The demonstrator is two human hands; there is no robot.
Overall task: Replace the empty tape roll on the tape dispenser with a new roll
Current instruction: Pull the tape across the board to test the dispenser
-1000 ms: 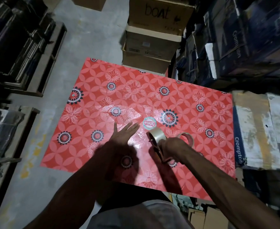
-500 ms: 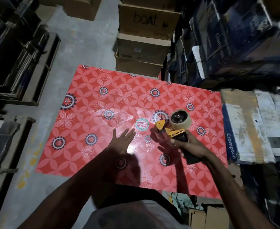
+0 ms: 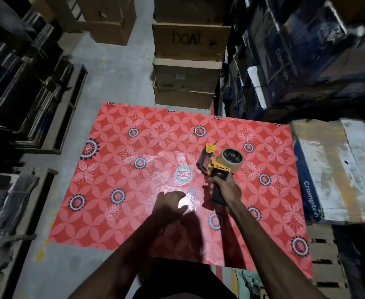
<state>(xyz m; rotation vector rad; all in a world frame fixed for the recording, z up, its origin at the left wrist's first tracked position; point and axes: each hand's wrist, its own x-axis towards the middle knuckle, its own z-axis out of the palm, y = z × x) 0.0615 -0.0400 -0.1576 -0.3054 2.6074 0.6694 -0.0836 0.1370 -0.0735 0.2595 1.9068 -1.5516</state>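
Note:
A yellow and black tape dispenser (image 3: 212,164) is held upright over the red flowered table (image 3: 116,216). My right hand (image 3: 224,186) grips its black handle. A tan roll of tape (image 3: 232,159) sits on the dispenser's hub, facing me. My left hand (image 3: 169,202) hovers low over the table to the left of the dispenser, fingers curled loosely with nothing in them. A round paper label (image 3: 183,174) lies on a crumpled clear plastic wrapper (image 3: 155,167) on the table, just left of the dispenser.
Stacked cardboard boxes (image 3: 190,61) stand behind the table. Dark shelves of goods (image 3: 26,87) line the left side. Blue and white cartons (image 3: 332,173) crowd the right edge of the table. Grey concrete floor (image 3: 52,234) shows to the left.
My right hand has turned the dispenser from sideways to upright and lifted it forward. My left hand has drawn back a little and its spread fingers have curled in.

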